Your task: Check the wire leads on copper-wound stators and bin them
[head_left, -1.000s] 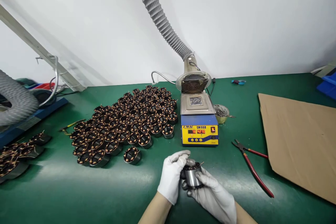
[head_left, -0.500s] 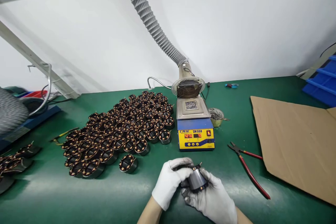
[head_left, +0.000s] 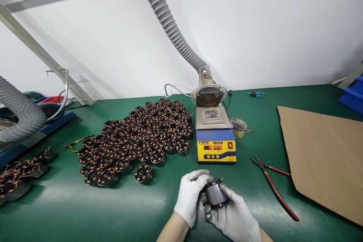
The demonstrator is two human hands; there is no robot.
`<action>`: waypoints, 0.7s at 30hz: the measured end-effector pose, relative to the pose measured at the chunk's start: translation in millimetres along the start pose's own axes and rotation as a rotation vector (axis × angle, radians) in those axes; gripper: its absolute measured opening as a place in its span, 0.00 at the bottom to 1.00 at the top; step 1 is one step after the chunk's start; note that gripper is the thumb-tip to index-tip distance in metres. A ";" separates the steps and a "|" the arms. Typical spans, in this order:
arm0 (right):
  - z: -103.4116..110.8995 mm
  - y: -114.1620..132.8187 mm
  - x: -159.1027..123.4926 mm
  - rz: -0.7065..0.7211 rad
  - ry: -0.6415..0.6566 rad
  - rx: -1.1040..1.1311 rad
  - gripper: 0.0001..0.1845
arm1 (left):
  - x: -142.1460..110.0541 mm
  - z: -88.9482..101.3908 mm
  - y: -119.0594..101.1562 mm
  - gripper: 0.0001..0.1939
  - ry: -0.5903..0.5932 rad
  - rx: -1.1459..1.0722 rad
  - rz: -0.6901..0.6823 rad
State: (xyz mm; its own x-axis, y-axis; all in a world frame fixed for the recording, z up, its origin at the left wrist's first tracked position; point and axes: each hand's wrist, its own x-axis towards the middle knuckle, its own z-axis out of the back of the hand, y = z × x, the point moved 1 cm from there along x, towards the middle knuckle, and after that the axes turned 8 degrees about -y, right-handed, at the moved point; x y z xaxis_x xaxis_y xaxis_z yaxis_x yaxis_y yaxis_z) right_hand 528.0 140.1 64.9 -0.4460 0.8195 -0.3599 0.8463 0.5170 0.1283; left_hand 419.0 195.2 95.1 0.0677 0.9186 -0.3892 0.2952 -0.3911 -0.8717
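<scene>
Both my hands wear white gloves and hold one motor stator (head_left: pixel 216 195) between them, low in the middle of the head view. It is a dark grey metal ring with black and copper ends, tilted, with a short wire sticking up at its top. My left hand (head_left: pixel 192 193) grips its upper left edge, fingertips partly hidden behind it. Around its right side and underside, my right hand (head_left: pixel 233 211) is closed, its fingertips stained dark. Just beyond stands a yellow and blue solder pot (head_left: pixel 216 151) with a lit red display. A single stator (head_left: pixel 143 174) sits to the left.
Many stators (head_left: pixel 136 136) stand packed on the green table (head_left: pixel 113 211), with more at far left (head_left: pixel 25 177). Red-handled pliers (head_left: pixel 279 193) and a cardboard sheet (head_left: pixel 326 159) lie right. A small tub (head_left: pixel 239 127) sits beside the pot, under a grey fume hose (head_left: pixel 170 19).
The view has shifted slightly left, so most things appear further right. My hands still hold the stator, which looks turned slightly. The solder pot's display digits differ.
</scene>
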 end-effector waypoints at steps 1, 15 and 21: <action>-0.4 0.1 -0.6 -0.001 -0.006 0.002 0.15 | 2.1 0.3 2.0 0.15 -0.040 -0.096 -0.009; -2.6 -5.1 2.1 0.346 -0.153 -0.440 0.22 | 2.6 11.0 -5.9 0.12 -0.099 0.119 -0.096; 10.7 -7.9 5.9 0.904 -0.542 -1.067 0.27 | 9.1 25.4 -16.4 0.29 0.152 0.180 -0.109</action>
State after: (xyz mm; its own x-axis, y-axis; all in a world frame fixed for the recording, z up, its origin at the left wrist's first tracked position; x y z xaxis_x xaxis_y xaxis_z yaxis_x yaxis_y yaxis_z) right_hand 521.8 138.3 51.8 0.4589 0.8870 -0.0519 0.0590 0.0278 0.9979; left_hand 390.6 208.5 98.3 0.1916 0.9485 -0.2524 0.1354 -0.2802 -0.9503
